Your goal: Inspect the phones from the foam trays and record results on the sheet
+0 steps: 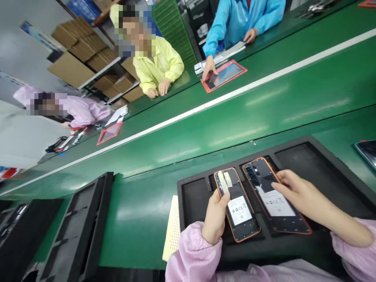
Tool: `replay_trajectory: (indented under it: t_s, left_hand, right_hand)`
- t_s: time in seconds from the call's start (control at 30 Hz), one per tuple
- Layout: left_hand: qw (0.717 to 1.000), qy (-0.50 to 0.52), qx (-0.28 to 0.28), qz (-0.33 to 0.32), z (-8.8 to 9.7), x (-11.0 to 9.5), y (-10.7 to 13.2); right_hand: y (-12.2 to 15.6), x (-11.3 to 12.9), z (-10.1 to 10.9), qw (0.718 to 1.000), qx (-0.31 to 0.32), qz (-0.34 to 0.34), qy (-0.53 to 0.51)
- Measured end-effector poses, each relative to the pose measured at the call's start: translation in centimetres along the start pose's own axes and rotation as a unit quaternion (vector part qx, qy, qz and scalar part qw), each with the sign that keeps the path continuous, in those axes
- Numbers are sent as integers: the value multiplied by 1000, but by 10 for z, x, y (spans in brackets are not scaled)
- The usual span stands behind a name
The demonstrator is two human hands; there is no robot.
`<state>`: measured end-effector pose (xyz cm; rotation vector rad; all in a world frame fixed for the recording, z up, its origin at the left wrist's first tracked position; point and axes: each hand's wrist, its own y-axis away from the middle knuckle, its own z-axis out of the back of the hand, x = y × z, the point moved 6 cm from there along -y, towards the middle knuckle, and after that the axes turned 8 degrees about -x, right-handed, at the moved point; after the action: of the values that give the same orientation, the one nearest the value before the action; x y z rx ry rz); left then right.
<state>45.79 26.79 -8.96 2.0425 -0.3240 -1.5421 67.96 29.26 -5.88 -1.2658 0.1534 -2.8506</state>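
Note:
My left hand [215, 215] grips the left edge of an orange-rimmed phone [246, 230], thumb on top. Its dark back bears a white printed label, and pale tape strips [225, 180] cross its upper end. Beside it, my right hand [302, 194] is closed on the right edge of a second orange-rimmed phone [286, 224]. This one also has a white label, plus several dark camera rings at its top left corner. Both phones are over a black foam tray [192, 203] with cut-out compartments. Fingers beneath the phones are hidden.
Another black tray [73, 223] stands at the left, and a yellow printed sheet [170, 231] lies partly under my sleeve. A phone [367, 152] is at the right edge. Across the green bench [141, 196], co-workers sit near phones on red mats [243, 69].

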Motion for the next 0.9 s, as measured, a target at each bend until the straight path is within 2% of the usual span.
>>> replay_trajectory:
  t_s: [0.1, 0.17, 0.23, 0.3, 0.4, 0.43, 0.5, 0.57, 0.6, 0.67, 0.77, 0.9]
  left_hand:
    - [997, 80, -5, -10, 6, -5, 8]
    - [991, 130, -2, -16, 7, -7, 13]
    - [985, 169, 11, -21, 4, -8, 19]
    - [983, 178, 2, -45, 3, -9, 25]
    - [981, 130, -30, -140, 9, -18, 34]
    - [978, 105, -28, -176, 11, -21, 37]
    - [966, 45, -3, -253, 15, -28, 43]
    - [940, -10, 17, -342, 19, -34, 50]
    - [923, -35, 23, -384, 21, -35, 54]
    - [893, -76, 36, -441, 22, -36, 59]
    - [887, -105, 65, -446, 21, -33, 59]
    - [904, -79, 71, -413, 21, -35, 57]
  right_hand:
    - [7, 19, 0, 988, 5, -43, -151]
    - [14, 34, -16, 962, 31, -66, -262]
    - [21, 49, -38, 951, 36, -55, -302]
    - [27, 59, -58, 955, 10, -33, -294]
    - [32, 66, -71, 956, -33, 1, -290]
    - [34, 70, -71, 957, -27, 26, -288]
    - [37, 82, -70, 957, 27, 114, -266]
    - [43, 93, -67, 945, 86, 210, -235]
    - [46, 95, -66, 938, 104, 242, -224]
    - [47, 93, -67, 935, 117, 259, -214]
    - [47, 83, -73, 942, 135, 245, -185]
    - [47, 72, -76, 946, 146, 243, -158]
